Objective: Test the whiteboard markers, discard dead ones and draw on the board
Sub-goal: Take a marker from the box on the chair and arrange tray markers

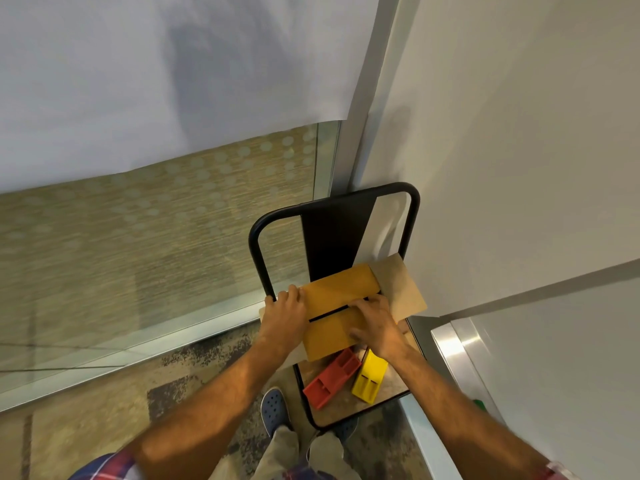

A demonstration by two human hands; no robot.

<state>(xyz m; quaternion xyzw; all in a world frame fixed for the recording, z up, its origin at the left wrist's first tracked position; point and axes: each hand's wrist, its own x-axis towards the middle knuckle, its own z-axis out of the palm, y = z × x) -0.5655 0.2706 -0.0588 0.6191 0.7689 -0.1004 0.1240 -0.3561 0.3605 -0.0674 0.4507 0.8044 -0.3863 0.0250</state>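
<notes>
Both hands rest on a cardboard box (337, 311) sitting on a small tabletop (388, 386) in the corner. The left hand (284, 311) steadies its left edge, fingers curled over it; the right hand (375, 325) lies on the flaps by the slit, its grip loose, grasping nothing firmly. No markers are in view; whether they are in the box I cannot tell. A red holder (332, 377) and yellow holder (370, 379) lie nearby. By my reckoning the task has barely begun: testing, discarding and drawing all remain.
</notes>
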